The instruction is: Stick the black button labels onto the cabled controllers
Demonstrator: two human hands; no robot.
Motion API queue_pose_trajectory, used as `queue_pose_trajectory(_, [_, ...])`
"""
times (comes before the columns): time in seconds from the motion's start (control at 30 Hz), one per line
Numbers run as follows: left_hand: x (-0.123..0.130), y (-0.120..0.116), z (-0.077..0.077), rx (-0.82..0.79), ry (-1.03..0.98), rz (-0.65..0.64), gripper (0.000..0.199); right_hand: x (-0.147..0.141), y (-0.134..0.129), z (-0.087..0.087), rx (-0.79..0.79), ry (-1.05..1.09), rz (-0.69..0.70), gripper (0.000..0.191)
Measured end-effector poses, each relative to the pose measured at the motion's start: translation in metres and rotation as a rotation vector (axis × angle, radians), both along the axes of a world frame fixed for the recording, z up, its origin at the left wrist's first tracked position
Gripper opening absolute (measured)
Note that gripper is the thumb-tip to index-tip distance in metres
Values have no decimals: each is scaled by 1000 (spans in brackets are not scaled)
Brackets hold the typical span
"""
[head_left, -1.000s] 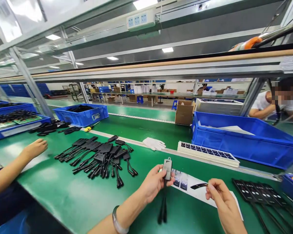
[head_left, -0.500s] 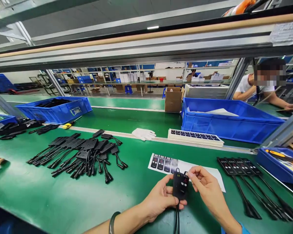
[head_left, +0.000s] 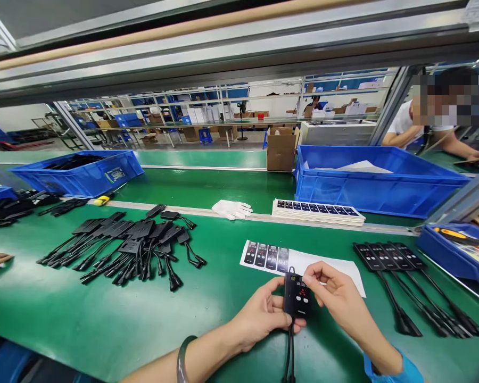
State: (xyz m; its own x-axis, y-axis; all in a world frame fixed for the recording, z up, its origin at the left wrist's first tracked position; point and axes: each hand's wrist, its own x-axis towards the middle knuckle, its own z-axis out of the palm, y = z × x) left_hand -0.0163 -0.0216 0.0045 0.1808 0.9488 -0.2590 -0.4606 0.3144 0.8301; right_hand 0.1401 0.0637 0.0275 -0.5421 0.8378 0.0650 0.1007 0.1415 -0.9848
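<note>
the controller is clamped in the left hand above the counter, whose near edge is cut off there; its back is hidden. the label on its face is pinched at the upper corner by the right hand, the gripped edge covered by the thumb. part of the sheet is hidden behind the right hand. the cables are cut off below.

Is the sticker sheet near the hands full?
Not full: the sheet has stickers at its left end, but bare white beyond.
</note>
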Motion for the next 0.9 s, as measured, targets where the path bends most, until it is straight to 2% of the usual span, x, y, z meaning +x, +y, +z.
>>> queue_pose_trajectory(0.17, [0, 0, 0, -2, -13, -21, 68, -4, -2, -1, 34, -29, -41, 28])
queue_pose_trajectory(0.63, [0, -2, 2, -6, -24, -50, 68, -6, -4, 0, -12, 3, -75, 32])
queue_pose_trajectory(0.8, [-1, -1, 1, -4, 23, -44, 52, 2, 2, -2, -51, 131, -162, 26])
queue_pose_trajectory(0.9, [-1, -1, 0, -17, 38, -33, 49, 2, 3, -2, -45, 133, -165, 26])
